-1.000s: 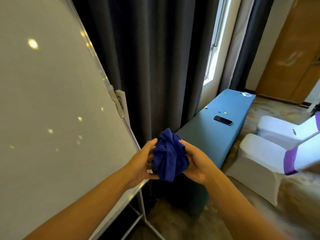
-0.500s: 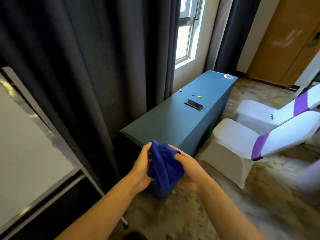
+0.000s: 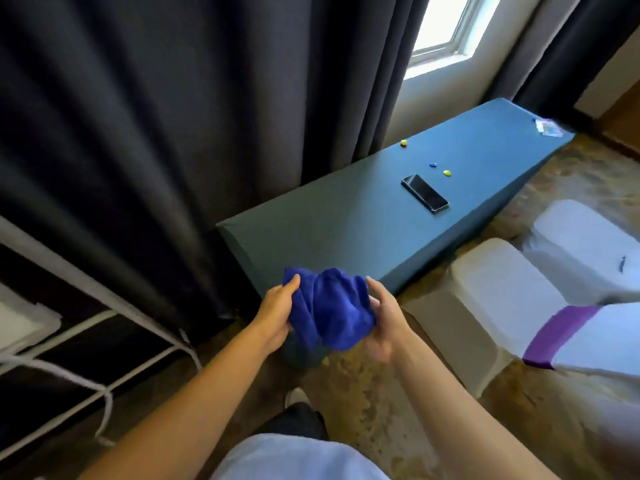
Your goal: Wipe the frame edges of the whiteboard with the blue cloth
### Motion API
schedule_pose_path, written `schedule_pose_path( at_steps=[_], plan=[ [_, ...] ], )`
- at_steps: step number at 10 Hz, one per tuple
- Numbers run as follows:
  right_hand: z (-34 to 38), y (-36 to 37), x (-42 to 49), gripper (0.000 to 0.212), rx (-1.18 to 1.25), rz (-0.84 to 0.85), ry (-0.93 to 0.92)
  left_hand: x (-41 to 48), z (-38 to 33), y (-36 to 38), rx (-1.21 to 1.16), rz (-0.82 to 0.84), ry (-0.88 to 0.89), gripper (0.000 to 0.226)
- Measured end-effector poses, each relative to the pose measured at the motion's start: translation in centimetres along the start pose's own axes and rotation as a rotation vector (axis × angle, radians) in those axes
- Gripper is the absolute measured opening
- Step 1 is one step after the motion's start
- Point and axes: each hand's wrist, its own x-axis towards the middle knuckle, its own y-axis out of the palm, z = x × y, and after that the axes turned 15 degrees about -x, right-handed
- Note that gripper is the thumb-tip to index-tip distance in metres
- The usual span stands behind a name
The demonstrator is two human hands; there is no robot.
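A crumpled blue cloth (image 3: 329, 310) is held between both hands in front of my body, above the floor. My left hand (image 3: 275, 315) grips its left side with the thumb on top. On the cloth's right side, my right hand (image 3: 384, 318) cups it with fingers curled around. Only the lower corner of the whiteboard (image 3: 20, 322) shows at the far left edge, with its white metal stand (image 3: 114, 317) slanting below it. Both hands are well to the right of the board.
Dark curtains (image 3: 173, 116) hang behind the stand. A teal-covered table (image 3: 346, 216) runs toward the window, carrying a black phone (image 3: 424, 193) and small coloured bits. White chairs with a purple band (image 3: 519, 292) stand at the right on a patterned carpet.
The view has swung right and down, so the whiteboard has slid almost out at the left. Both hands have stayed on the cloth and spread it slightly wider.
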Motion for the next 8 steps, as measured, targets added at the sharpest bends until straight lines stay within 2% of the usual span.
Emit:
schedule_pose_path(
  at_steps=[1, 2, 3, 4, 5, 6, 7, 8],
  plan=[
    [2.8, -1.2, 3.8, 0.045, -0.180, -0.034, 0.109, 3.3, 0.4, 1.3, -0.075, -0.055, -0.068, 0.028],
    [5.5, -2.4, 7.9, 0.037, -0.349, -0.019, 0.134, 5.5, 1.0, 2.6, -0.118, -0.100, -0.119, 0.025],
    [7.4, -2.6, 11.7, 0.032, -0.399, 0.049, 0.169, 7.6, 0.9, 3.2, -0.179, -0.177, -0.110, 0.032],
    [7.9, -2.3, 15.5, 0.035, -0.460, 0.101, 0.218, 10.0, 1.0, 2.1, -0.265, -0.310, -0.086, 0.038],
    [8.7, -4.8, 18.1, 0.034, -0.684, 0.010, 0.281, 11.3, 2.9, 2.0, -0.194, -0.526, -0.102, 0.025],
    [9.8, -8.6, 19.0, 0.027, -0.871, 0.003, 0.331, 10.0, 5.8, 3.1, -0.215, -0.655, -0.141, 0.028],
    [11.5, -9.5, 19.2, 0.022, -0.930, 0.105, 0.330, 8.8, 7.3, 4.8, -0.241, -0.715, -0.113, 0.054],
    [12.9, -8.6, 18.8, 0.027, -1.086, 0.186, 0.231, 7.7, 7.5, 6.8, -0.153, -0.788, -0.031, 0.055]
  ],
)
